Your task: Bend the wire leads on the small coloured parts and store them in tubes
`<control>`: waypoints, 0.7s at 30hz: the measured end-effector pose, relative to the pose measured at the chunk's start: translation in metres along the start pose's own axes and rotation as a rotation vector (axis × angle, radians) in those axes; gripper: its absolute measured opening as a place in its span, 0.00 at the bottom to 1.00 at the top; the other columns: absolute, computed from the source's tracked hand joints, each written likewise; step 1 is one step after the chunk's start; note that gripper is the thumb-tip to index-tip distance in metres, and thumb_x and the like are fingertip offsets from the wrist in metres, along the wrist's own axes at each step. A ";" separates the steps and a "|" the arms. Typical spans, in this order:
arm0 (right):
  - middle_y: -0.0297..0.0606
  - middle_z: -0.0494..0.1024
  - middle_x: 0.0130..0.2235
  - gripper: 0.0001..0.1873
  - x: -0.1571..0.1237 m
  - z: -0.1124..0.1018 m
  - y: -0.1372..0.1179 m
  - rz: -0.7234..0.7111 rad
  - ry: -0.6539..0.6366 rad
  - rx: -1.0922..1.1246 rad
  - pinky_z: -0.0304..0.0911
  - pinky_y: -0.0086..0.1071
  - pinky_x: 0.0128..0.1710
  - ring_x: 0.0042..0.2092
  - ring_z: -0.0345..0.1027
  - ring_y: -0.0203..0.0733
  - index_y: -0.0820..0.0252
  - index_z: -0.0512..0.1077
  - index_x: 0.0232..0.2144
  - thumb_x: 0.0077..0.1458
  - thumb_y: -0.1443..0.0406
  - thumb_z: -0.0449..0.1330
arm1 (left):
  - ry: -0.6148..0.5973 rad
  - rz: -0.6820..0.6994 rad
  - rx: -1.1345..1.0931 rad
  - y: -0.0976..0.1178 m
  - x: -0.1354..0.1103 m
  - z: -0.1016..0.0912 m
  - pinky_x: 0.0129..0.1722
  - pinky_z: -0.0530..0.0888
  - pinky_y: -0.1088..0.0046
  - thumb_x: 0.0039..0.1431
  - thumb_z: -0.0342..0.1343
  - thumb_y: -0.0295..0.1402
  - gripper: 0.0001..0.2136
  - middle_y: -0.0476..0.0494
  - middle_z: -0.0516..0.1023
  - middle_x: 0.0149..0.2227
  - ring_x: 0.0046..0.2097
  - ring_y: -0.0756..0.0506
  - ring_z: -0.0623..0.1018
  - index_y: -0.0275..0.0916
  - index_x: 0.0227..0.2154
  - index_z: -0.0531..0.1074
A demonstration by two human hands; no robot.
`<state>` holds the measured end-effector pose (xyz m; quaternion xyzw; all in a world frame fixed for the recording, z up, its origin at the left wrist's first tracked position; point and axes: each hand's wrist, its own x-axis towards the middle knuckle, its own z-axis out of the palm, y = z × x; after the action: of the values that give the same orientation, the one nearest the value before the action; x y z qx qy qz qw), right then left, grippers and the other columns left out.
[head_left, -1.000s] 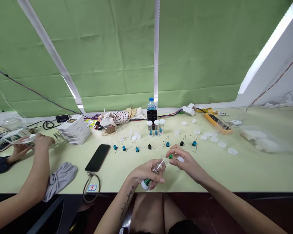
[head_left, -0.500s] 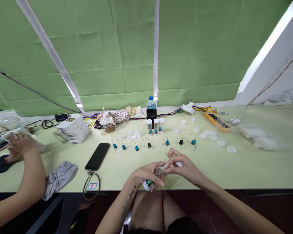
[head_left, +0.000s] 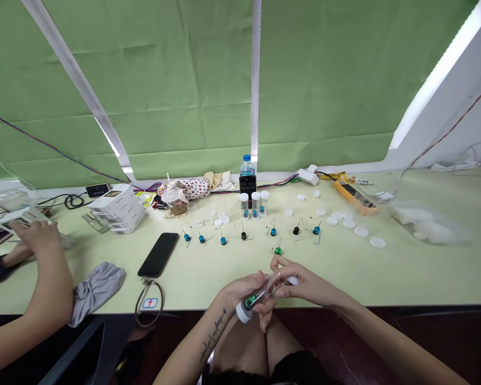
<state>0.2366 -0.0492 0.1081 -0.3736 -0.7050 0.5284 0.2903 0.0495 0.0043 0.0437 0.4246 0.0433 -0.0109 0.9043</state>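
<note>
My left hand (head_left: 244, 289) is closed round a clear plastic tube (head_left: 260, 295), tilted above the table's front edge. A white cap (head_left: 243, 313) sits on its lower end, and a green piece (head_left: 249, 302) shows inside near that cap. My right hand (head_left: 307, 282) has its fingers at the tube's upper end and keeps a small white cap (head_left: 292, 280) between them. Just beyond my right hand stands a green part with a bent wire (head_left: 278, 250). Farther back runs a row of similar parts, some blue (head_left: 273, 231), some black (head_left: 296, 230).
Several capped tubes (head_left: 255, 206) stand before a phone showing a timer (head_left: 247, 184). White discs (head_left: 361, 231) lie to the right, near a yellow meter (head_left: 355, 198). A dark phone (head_left: 158, 255) and a grey cloth (head_left: 98, 291) lie left, beside a co-worker's arm (head_left: 52, 278).
The tube has turned and shows more plainly, its capped end lower and nearer me. My right hand has shifted slightly down along it. The green part on the table has come into view.
</note>
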 end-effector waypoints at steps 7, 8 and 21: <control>0.35 0.61 0.34 0.14 -0.010 -0.003 0.010 -0.053 0.348 0.199 0.46 0.26 0.18 0.23 0.47 0.28 0.59 0.72 0.26 0.51 0.54 0.60 | 0.074 0.019 -0.022 -0.006 -0.011 0.002 0.15 0.62 0.77 0.45 0.51 0.61 0.30 0.53 0.64 0.16 0.14 0.52 0.63 0.38 0.39 0.61; 0.35 0.62 0.33 0.14 -0.012 -0.006 0.009 -0.064 0.395 0.193 0.43 0.26 0.17 0.21 0.45 0.27 0.59 0.71 0.26 0.53 0.55 0.58 | 0.100 0.038 -0.007 -0.007 -0.012 0.002 0.14 0.62 0.77 0.46 0.51 0.60 0.29 0.53 0.64 0.16 0.14 0.52 0.63 0.37 0.39 0.61; 0.36 0.73 0.29 0.17 -0.024 -0.066 0.056 0.042 0.723 -0.862 0.59 0.34 0.33 0.31 0.67 0.40 0.56 0.67 0.26 0.62 0.58 0.46 | 0.662 0.537 0.057 0.022 -0.030 0.022 0.37 0.72 0.64 0.59 0.47 0.48 0.18 0.44 0.71 0.29 0.33 0.45 0.75 0.37 0.40 0.63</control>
<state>0.3156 -0.0255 0.0717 -0.6297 -0.7051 0.0363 0.3241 0.0223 0.0007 0.0776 0.4263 0.2187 0.3608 0.8002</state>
